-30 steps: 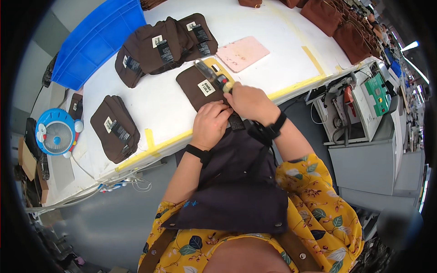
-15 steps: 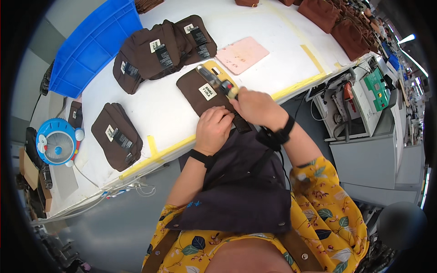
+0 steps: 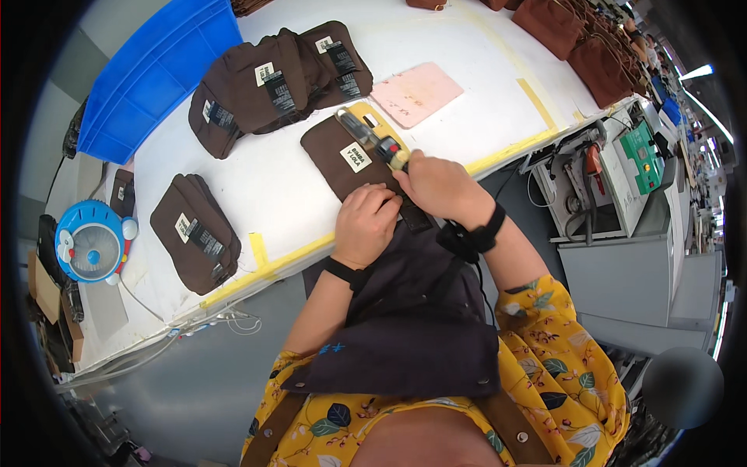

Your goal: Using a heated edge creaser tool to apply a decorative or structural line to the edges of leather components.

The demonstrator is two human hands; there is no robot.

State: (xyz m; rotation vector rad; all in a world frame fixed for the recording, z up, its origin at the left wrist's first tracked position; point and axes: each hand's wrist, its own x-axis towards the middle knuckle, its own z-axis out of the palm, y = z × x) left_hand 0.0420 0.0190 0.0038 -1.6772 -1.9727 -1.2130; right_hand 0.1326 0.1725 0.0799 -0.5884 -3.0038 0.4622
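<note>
A brown fabric piece [image 3: 331, 152] with a white label [image 3: 355, 157] lies at the table's near edge. Along its right side shows a yellow plate [image 3: 381, 123] with a slot in it. My left hand [image 3: 366, 226] presses the near end of the fabric, fingers bent and close together beside a dark strip [image 3: 414, 215]. In my right hand [image 3: 443, 185] is a hand tool [image 3: 369, 138] with a long silvery end, a black collar with a red spot and a pale handle. The tool lies slantwise over fabric and plate; its exact kind is unclear.
Several labelled brown fabric pieces [image 3: 264, 97] lie beyond, another stack [image 3: 194, 233] to the left. A pink pad [image 3: 420, 93] rests behind the plate. Around stand a blue crate [image 3: 159, 78], a blue fan [image 3: 93, 241], reddish-brown bags [image 3: 548, 23] and a machine with a green box [image 3: 642, 156].
Both hands keep nearly the same place, the tool still over the plate. The view has shifted very slightly; nothing has been let go.
</note>
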